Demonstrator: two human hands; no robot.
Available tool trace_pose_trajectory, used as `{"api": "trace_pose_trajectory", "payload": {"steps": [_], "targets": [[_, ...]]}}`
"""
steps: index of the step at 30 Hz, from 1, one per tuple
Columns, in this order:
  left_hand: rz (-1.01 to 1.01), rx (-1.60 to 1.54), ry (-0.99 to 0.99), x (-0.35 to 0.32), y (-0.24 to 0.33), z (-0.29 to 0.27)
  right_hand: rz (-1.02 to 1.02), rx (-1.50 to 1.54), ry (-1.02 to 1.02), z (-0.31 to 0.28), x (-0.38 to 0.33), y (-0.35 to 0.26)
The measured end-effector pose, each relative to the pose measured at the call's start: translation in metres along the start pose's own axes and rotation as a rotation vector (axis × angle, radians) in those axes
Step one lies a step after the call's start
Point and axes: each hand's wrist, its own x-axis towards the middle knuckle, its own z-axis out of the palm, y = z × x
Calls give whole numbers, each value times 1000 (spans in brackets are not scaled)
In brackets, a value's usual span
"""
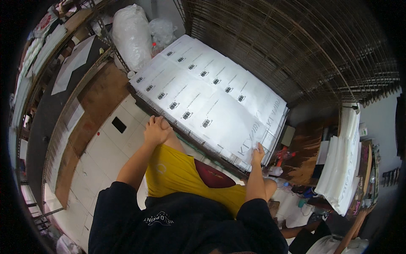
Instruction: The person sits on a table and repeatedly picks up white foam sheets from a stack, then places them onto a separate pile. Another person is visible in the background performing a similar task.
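A broad stack of printed white sheets (198, 97) lies in front of me, with dark code-like blocks and large grey lettering on the top layer. Two columns of sheets lie side by side and overlap along the middle. My right hand (257, 154) is at the near right corner of the stack, its thumb and fingers closed on the edge of a sheet. Bent over my knee beside the stack's left front edge, my left hand (156, 130) holds nothing; its fingers lie along the knee.
A tall wire drying rack (287, 46) rises behind the stack. Bulging clear plastic bags (132, 38) stand at the far left. A black phone (119, 125) lies on the tiled floor. White sheets (338, 169) hang at the right, near a red tool-like object (284, 155). Shelving (63, 114) lines the left.
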Motion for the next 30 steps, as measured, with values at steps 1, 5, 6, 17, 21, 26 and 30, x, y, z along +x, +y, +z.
{"api": "trace_pose_trajectory", "payload": {"steps": [1, 5, 6, 17, 21, 26, 30], "targets": [[13, 10, 5, 3, 0, 4, -32, -2, 19, -3, 1, 15], [4, 54, 0, 2, -5, 2, -73, -94, 29, 13, -24, 16], [23, 52, -14, 4, 4, 2, -143, -113, 46, 4, -16, 25], [39, 122, -24, 14, -4, 16, -117, -198, 60, 9, -35, 6], [14, 119, -46, 10, 6, 8, -200, -205, 55, 11, -34, 12], [-5, 121, -46, 9, 4, 8, -103, -128, 32, 16, -34, 11], [-5, 105, -40, 9, 2, 9, -34, -177, -8, 17, -35, 11]]}}
